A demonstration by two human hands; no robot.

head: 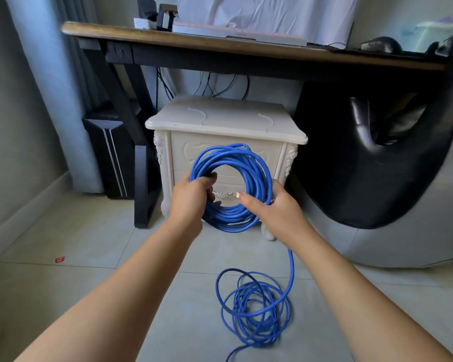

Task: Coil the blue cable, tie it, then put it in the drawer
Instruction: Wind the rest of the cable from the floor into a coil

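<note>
My left hand (191,197) grips the blue cable (256,165) coil so its smooth, springy loops stay stacked. My right hand (277,205) curls round the right side, feeding the strand that rises from loose loops on the glossy tiled floor (89,257). The carved cream cabinet (225,118) stands just behind, its drawer (220,152) closed.

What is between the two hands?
The coil of blue cable, held in front of the white cabinet. The left hand grips one side, the right hand the other, in the head view.

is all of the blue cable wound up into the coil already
No, the left hand and right hand hold a coil of the blue cable, but loose loops lie on the floor.
</note>
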